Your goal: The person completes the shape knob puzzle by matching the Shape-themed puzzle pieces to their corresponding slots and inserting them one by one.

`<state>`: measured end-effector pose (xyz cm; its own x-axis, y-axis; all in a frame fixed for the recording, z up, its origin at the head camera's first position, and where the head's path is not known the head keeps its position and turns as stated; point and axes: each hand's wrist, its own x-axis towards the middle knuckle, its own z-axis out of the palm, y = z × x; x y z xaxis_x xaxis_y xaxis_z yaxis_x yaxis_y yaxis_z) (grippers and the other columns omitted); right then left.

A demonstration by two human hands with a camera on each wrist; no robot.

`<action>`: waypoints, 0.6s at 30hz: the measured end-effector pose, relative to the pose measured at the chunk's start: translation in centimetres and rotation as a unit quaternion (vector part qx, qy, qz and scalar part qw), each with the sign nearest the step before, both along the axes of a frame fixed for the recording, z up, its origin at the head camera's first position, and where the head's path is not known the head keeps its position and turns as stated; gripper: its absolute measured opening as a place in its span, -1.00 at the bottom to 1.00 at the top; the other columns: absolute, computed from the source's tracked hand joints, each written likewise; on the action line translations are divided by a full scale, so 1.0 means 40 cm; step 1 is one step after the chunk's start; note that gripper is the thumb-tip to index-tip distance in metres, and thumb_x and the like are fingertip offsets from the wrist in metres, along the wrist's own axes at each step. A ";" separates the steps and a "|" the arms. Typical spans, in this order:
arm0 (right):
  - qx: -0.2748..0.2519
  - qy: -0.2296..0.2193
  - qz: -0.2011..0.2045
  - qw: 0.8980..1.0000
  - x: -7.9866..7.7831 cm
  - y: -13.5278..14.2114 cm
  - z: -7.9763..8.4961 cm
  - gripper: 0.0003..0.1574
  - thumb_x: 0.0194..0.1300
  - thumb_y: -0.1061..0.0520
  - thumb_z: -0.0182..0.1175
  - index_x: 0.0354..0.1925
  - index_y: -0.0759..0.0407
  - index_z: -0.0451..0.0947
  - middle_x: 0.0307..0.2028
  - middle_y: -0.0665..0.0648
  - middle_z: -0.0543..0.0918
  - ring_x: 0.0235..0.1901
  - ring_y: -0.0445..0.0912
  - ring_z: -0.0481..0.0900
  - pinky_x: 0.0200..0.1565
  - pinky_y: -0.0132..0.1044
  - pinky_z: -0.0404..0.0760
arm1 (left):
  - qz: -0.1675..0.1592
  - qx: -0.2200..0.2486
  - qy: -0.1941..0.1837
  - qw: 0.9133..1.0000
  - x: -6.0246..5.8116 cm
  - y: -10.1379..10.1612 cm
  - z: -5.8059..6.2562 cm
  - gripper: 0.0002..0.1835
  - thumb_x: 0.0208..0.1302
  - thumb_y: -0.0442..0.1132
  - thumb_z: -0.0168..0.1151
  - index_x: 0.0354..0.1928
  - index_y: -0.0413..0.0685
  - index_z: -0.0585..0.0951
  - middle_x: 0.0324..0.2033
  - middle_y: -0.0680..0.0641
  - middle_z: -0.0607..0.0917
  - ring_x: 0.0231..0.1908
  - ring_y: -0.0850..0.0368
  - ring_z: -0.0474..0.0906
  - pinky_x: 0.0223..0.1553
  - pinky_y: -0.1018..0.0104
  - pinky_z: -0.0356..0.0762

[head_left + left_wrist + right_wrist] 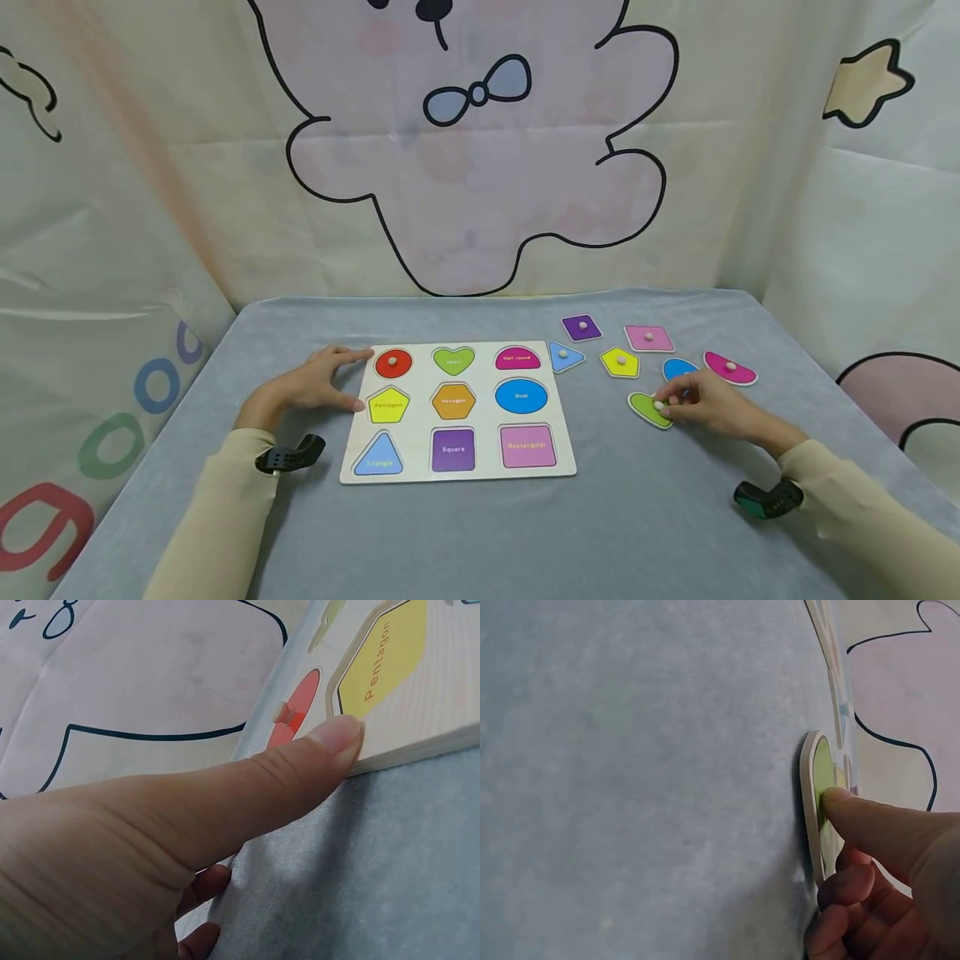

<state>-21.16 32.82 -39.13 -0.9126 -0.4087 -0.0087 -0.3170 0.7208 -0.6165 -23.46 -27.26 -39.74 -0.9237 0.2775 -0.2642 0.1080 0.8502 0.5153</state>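
A white shape puzzle board [480, 457] lies on the table, with the red circle piece [402, 363] and its knob in the top left recess. My left hand [318, 381] is at the board's left side, fingertips at the upper corner. Its thumb [315, 754] presses the edge beside the yellow pentagon recess [386, 664]. To the right of the board, my right hand [708, 406] pinches the small knob of the green heart puzzle piece [645, 408] between thumb and fingers. The piece lies close over the cloth in the right wrist view, partly covered by the fingers.
Several knobbed pieces lie right of the board: a blue triangle [564, 358], purple square [579, 332], yellow pentagon [620, 363], pink rectangle [639, 339], blue oval [677, 367] and magenta half round [738, 375]. Grey cloth [465, 542] covers the table; printed curtains [480, 217] hang behind.
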 end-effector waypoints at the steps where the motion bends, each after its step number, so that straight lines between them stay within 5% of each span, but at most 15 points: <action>1: -0.001 -0.001 0.002 1.000 -0.001 -0.001 0.002 -0.79 0.22 0.19 0.43 -0.17 0.27 0.74 -0.48 -0.01 0.54 -0.51 -0.22 0.40 -0.46 -0.44 0.42 | 0.000 0.000 0.000 1.000 0.000 0.000 0.000 0.09 0.04 0.11 0.55 0.57 0.09 0.19 0.49 -0.37 0.12 0.41 -0.42 0.02 0.36 -0.54 0.10; 18: -0.034 -0.006 0.003 0.999 -0.007 -0.048 0.055 -0.76 0.23 0.16 0.43 -0.15 0.25 0.73 -0.44 0.00 0.54 -0.50 -0.22 0.41 -0.46 -0.42 0.40 | 0.006 0.000 0.000 1.000 0.003 0.005 0.003 0.09 0.03 0.10 0.56 0.57 0.09 0.20 0.47 -0.37 0.14 0.39 -0.42 0.04 0.34 -0.52 0.17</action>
